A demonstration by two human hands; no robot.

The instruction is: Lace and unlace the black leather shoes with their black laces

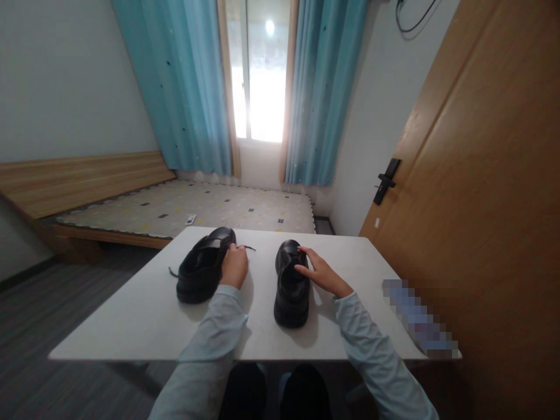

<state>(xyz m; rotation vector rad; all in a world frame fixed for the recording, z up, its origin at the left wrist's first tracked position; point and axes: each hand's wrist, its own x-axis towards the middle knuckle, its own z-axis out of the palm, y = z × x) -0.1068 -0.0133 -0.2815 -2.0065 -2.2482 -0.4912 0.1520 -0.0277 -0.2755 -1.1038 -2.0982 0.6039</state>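
Note:
Two black lace-up shoes stand upright and apart on a white table (144, 318), toes pointing away from me. My left hand (235, 266) is closed at the inner side of the left shoe (199, 271); its fingertips are partly hidden against the upper. One dark lace end sticks out past this hand, and another hangs off the shoe's left side. Over the right shoe (291, 303), my right hand (324, 273) has thumb and fingers apart, touching around the tongue and the opening from the right.
A blurred bluish item (415, 321) lies along the table's right edge. Close on the right is a wooden door (476, 175) with a black handle. Beyond the table stands a bed (210, 201) with a small white remote (190, 220) on it. Blue curtains (188, 87) frame the window.

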